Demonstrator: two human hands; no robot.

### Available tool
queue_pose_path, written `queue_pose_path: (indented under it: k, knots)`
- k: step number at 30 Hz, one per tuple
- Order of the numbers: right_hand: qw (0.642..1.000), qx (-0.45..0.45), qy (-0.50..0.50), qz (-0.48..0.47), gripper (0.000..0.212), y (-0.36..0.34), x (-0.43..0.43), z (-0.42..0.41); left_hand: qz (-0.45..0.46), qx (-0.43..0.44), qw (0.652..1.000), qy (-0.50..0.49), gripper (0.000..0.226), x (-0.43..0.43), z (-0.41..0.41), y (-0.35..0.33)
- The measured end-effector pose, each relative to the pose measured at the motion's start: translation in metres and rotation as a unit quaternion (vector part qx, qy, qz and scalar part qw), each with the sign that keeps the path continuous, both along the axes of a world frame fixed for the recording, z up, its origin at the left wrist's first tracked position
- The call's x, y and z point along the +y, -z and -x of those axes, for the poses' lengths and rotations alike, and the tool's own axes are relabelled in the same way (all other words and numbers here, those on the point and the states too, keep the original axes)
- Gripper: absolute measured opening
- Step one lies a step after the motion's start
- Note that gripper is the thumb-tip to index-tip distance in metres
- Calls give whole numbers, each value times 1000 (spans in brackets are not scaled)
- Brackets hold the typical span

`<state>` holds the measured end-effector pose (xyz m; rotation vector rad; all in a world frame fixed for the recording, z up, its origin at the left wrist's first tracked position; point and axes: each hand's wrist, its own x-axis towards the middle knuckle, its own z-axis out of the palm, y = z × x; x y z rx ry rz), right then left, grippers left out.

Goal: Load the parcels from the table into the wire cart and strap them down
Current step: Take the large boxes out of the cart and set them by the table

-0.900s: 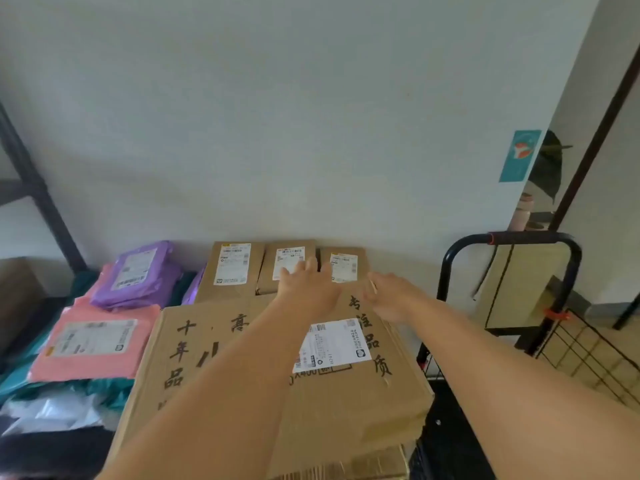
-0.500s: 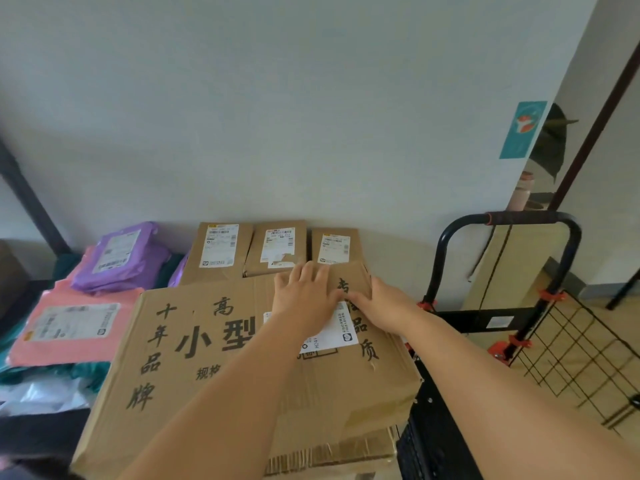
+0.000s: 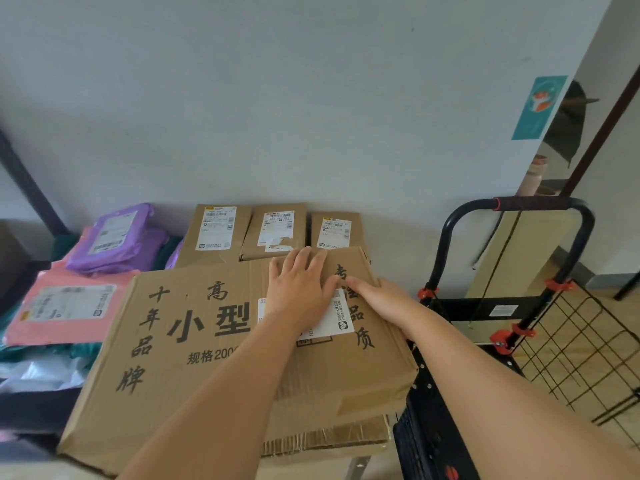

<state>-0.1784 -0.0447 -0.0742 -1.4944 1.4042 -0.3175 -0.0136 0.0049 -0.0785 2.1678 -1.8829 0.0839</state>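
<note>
Zero parcels visibly in wire cart; left hand flat, fingers straight, on big carton at right edge of table. Can't tell whether right hand, over carton's right side, is gripping. Small boxes, mailers, strapping remain.
</note>
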Motion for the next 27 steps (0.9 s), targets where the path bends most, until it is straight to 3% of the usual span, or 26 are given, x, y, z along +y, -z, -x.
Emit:
queue_pose_path:
  k: [6,17,27]
  knots:
    - [996,-38,-7,-80,82,11,-8,5,6,-4,1000,0,60,1,0,1]
    - [991,-108,27,-80,66,7,1,8,-21,24,999,-39,61,17,-5,-8]
    - [991,-114,49,-42,73,6,18,16,-26,43,996,-77,60,47,-1,-12]
